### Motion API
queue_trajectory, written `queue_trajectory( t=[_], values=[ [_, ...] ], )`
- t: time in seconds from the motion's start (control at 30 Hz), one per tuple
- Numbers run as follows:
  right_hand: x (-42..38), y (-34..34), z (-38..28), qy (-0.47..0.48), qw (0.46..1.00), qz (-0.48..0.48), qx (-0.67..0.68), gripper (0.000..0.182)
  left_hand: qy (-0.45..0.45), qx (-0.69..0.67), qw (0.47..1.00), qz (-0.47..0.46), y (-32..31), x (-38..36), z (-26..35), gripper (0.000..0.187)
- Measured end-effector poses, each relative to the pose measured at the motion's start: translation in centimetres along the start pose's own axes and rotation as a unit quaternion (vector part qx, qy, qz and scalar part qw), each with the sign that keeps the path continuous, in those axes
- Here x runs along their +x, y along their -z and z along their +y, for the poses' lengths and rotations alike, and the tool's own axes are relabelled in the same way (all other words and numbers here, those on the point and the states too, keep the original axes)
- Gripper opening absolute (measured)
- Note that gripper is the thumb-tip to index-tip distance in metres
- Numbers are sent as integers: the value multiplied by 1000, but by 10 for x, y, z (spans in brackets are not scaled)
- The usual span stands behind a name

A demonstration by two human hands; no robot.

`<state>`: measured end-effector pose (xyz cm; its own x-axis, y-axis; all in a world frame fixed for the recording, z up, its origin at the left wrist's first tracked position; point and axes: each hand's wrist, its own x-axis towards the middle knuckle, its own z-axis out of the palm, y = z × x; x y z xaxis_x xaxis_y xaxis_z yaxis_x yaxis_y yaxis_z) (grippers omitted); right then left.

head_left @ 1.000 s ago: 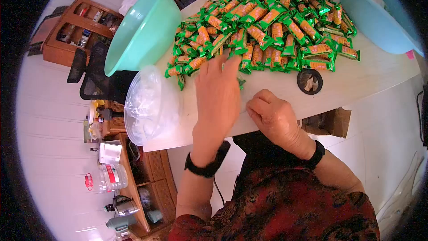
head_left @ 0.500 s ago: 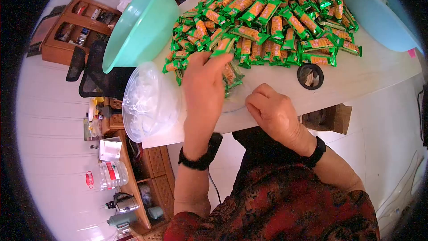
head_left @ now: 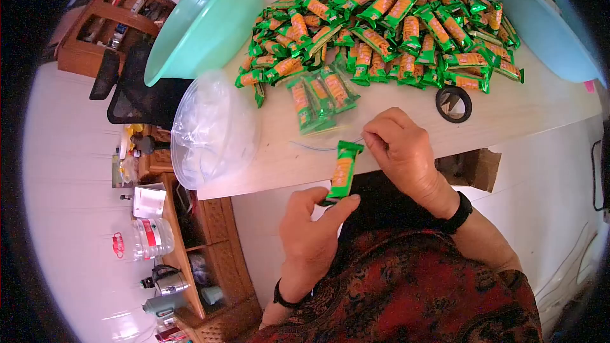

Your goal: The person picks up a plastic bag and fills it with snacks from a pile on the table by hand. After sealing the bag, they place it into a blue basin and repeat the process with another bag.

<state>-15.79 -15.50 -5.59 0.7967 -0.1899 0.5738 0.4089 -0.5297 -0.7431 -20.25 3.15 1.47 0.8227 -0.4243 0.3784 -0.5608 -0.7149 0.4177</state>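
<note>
No writing on the wrappers could be read; each showed only an orange panel between green ends. The left hand (head_left: 311, 235) held one snack bar (head_left: 343, 171) upright off the near edge of the worktop (head_left: 540, 114), its grip pressed together on the bar's lower end between thumb and forefinger. The right hand (head_left: 400, 149) rested on the worktop edge just right of that bar, fingers curled in and pinching the mouth of a clear bag (head_left: 330, 133); the bag lay flat, thin and glossy, with three bars (head_left: 321, 95) side by side inside it or on it, which one could not be told. Beyond them a broad heap of the same crinkly foil bars (head_left: 394, 19) covered the far middle of the pale, smooth worktop. A round mint-green plastic basin (head_left: 203, 22) stood tilted at the far left, a blue basin (head_left: 540, 25) at the far right. A bundle of clear bags (head_left: 213, 133) overhung the left edge, and a dark tape ring (head_left: 454, 103) lay near the heap's right side.
</note>
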Motion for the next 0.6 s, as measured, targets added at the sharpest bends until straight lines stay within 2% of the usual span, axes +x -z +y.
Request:
queue_trajectory(
  t=[0.03, 0.1, 0.13, 0.2, 0.23, 0.3, 0.4, 0.6],
  values=[
    [0, 0, 0, 1, 1000, 1, 11, 10, 2, -1, 1000, 2, -6, 2, 1, 19],
    [0, 1, -2, 2, 1000, 4, 7, 9, 100, -35, 994, 14, -16, 9, 3, 21],
    [0, 2, -2, 2, 1000, 9, 3, 9, 99, -36, 994, 15, -19, 12, 1, 21],
    [0, 3, -4, 1, 1000, 7, -4, 9, -23, 18, 998, 60, -28, 19, -5, 22],
    [0, 4, -4, -2, 1000, 5, -8, 9, -24, 17, 998, 60, -36, 22, -11, 22],
    [-1, 3, -3, -4, 1000, 7, -7, 10, -148, 54, 978, 136, -50, 29, -23, 25],
    [-1, 2, -2, -6, 1000, 5, -8, 10, -172, 95, 970, 142, -57, 42, -24, 25],
    [-1, 4, -3, -13, 1000, 5, -3, 12, -195, 94, 965, 149, -63, 59, -24, 18]
  ],
)
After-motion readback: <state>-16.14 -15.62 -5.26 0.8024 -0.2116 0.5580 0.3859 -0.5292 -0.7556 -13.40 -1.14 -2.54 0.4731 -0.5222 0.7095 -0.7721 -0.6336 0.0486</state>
